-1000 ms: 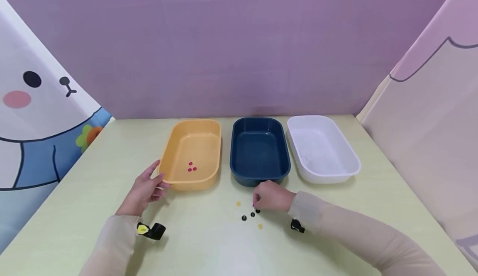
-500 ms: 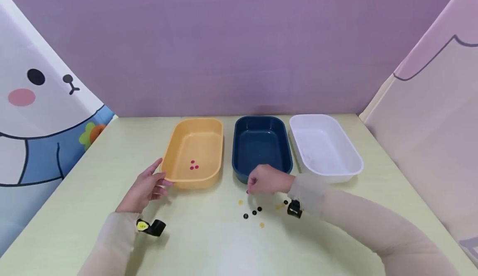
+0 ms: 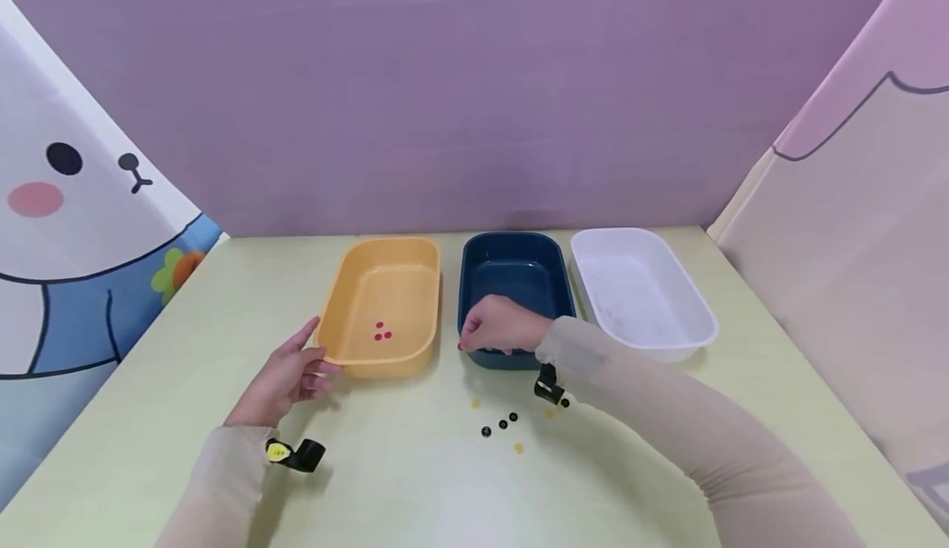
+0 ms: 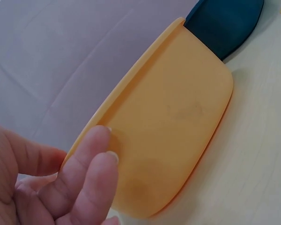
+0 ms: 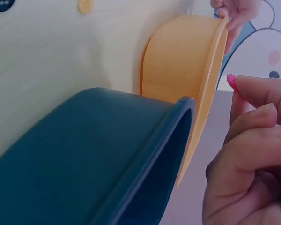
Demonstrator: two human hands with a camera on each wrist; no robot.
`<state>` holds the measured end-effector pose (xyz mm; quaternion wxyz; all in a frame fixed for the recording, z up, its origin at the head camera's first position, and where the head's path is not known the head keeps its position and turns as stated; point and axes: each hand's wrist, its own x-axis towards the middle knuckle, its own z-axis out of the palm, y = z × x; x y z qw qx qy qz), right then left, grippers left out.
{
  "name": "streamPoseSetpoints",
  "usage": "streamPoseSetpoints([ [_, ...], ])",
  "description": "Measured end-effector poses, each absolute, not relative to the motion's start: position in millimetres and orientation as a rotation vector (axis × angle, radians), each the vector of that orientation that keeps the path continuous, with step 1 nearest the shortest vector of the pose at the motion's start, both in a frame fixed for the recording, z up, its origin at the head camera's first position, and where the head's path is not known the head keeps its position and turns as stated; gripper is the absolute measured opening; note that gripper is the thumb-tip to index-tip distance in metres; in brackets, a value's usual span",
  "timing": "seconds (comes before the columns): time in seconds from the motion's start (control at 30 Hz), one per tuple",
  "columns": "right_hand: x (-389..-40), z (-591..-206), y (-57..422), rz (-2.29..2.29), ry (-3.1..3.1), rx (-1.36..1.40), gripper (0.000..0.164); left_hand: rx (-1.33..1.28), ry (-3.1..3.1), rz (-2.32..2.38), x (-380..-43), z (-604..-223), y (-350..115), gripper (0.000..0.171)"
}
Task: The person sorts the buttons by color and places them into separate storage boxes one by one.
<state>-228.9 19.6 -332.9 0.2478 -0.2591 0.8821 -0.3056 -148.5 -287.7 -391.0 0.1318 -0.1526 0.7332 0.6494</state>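
Note:
My left hand (image 3: pixel 280 381) holds the near left corner of a yellow-orange tray (image 3: pixel 387 367) by its rim. On that tray's floor lie 3 pinkish-red buttons (image 3: pixel 382 332). Between thumb and fingertip my right hand (image 3: pixel 502 324) pinches a pink button (image 5: pixel 232 82). This hand is over the front left rim of a dark blue tray (image 3: pixel 516 245) and covers part of it. In the right wrist view the pink button sticks out past the fingertips, apart from both trays.
A white tray (image 3: pixel 630 284) stands to the right of the blue one. In front of the trays, several black buttons (image 3: pixel 503 424) and yellow buttons (image 3: pixel 518 448) are scattered on the pale table (image 3: pixel 415 482). A purple cloth (image 3: pixel 474 103) hangs behind.
My right hand has risen from the loose buttons with the pink button and moved left and forward over the blue tray's rim. My left hand stays at the yellow-orange tray.

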Motion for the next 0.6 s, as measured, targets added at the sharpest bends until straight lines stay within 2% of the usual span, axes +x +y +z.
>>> streamPoseSetpoints([
  [0.6,-250,-348,-12,-0.915,2.434,-0.633,0.017,-0.42,2.151,1.879,-145,-392,-288,0.064],
])
